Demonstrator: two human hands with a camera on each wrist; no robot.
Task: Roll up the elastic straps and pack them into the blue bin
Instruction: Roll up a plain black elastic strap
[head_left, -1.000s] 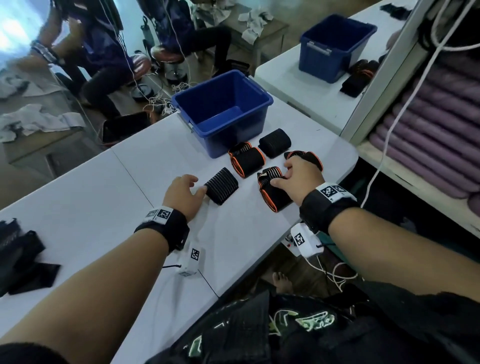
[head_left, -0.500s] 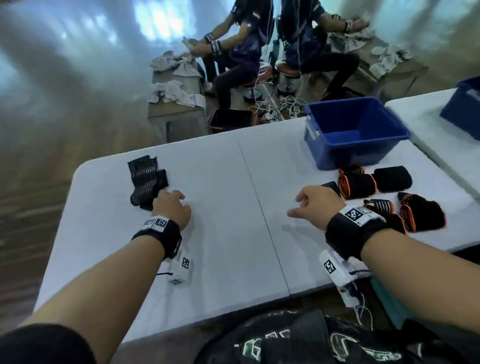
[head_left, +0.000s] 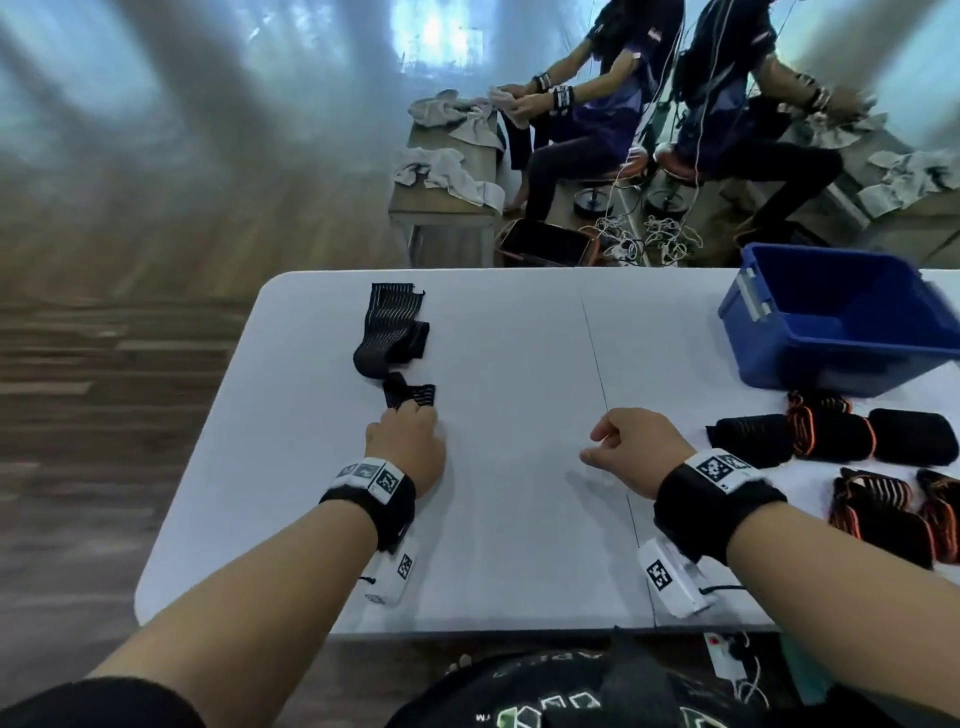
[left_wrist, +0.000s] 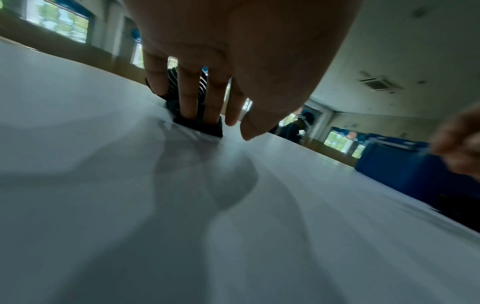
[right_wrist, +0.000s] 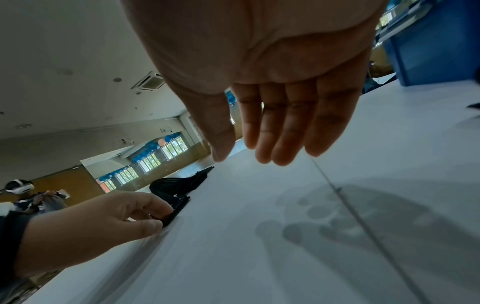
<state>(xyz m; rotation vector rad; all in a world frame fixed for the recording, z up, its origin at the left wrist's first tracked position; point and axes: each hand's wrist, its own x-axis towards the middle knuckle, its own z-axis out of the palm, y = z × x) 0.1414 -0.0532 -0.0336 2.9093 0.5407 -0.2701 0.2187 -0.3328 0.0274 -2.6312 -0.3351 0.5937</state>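
Two hands are working over the white table (head_left: 519, 519). The left hand (head_left: 408, 447) is pressing its spread fingers (left_wrist: 187, 96) onto the near end of the loose strap (head_left: 387, 338), far left. The right hand (head_left: 639, 449) is hovering, fingers relaxed together, holding nothing. Rolled straps (head_left: 831, 441) are lying right, near the bin (head_left: 831, 358).

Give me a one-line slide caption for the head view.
Left hand touches the unrolled strap on the white table; right hand hovers empty beside it.
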